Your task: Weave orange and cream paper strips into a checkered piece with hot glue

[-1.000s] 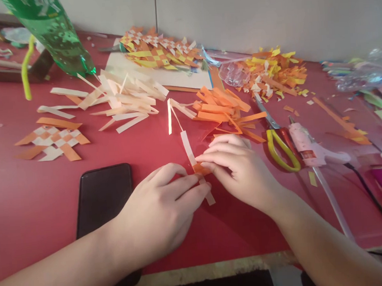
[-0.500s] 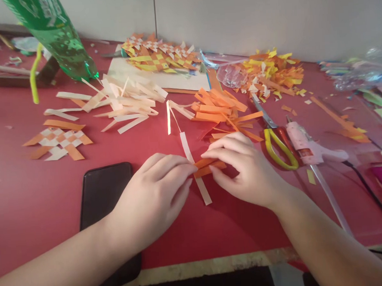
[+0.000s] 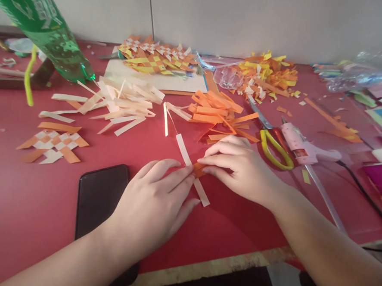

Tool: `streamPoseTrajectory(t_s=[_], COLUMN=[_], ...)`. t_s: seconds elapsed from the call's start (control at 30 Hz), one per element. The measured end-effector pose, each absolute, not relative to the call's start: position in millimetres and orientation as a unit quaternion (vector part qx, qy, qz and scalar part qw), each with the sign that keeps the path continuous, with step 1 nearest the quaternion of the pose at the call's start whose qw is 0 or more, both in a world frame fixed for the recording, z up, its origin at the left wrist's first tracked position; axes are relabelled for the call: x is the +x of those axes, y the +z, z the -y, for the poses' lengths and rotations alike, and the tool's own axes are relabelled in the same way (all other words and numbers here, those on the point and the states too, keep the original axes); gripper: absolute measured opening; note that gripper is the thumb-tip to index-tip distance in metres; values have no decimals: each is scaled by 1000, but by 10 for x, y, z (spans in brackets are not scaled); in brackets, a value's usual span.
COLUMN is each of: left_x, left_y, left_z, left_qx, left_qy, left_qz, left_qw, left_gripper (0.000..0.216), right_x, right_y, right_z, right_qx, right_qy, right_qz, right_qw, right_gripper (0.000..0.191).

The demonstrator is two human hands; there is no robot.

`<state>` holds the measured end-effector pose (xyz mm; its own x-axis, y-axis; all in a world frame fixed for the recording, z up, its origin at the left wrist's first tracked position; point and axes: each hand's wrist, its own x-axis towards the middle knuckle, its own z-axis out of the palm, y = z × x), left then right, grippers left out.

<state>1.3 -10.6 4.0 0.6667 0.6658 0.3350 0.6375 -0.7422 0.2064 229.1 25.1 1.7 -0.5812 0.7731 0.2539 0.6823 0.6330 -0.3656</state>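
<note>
My left hand (image 3: 152, 201) and my right hand (image 3: 241, 168) meet over the red table (image 3: 29, 200), fingertips together. Between them lies a white paper strip (image 3: 183, 148) crossed by short orange strips (image 3: 199, 169). My left fingers press flat on the strips from the left. My right fingers pinch the orange strips from the right. The crossing itself is mostly hidden under the fingertips.
A black phone (image 3: 99, 198) lies by my left wrist. Piles of white strips (image 3: 124, 104) and orange strips (image 3: 216, 111), a small woven piece (image 3: 53, 145), yellow-handled scissors (image 3: 273, 144), a pink glue gun (image 3: 303, 147), a green bottle (image 3: 53, 39) and more woven pieces (image 3: 155, 56) surround the hands.
My hands drew closer again, and the orange strips that showed between them half a second ago are now mostly covered by the fingertips. The view shifted slightly.
</note>
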Motion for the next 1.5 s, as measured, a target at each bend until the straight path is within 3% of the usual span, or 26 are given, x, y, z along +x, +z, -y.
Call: streamPoseTrajectory(t_s=[0.8,1.27,1.5], left_x=[53,39,32], left_y=[65,64,77], left_z=[174,172,109], left_qx=[925,933,928], left_qy=[160,154,182], left_qz=[-341,-325,-325], left_qw=[-39,-29,17], left_gripper=[44,34,31], right_x=[2286,2271,2319], right_y=[-18,49,83], right_z=[-249,-213,-223], right_qx=[-441,-429,-374], right_qy=[137,94,149], right_qz=[861,881,883], right_qw=[215,178,242], right_gripper=[10,13,17])
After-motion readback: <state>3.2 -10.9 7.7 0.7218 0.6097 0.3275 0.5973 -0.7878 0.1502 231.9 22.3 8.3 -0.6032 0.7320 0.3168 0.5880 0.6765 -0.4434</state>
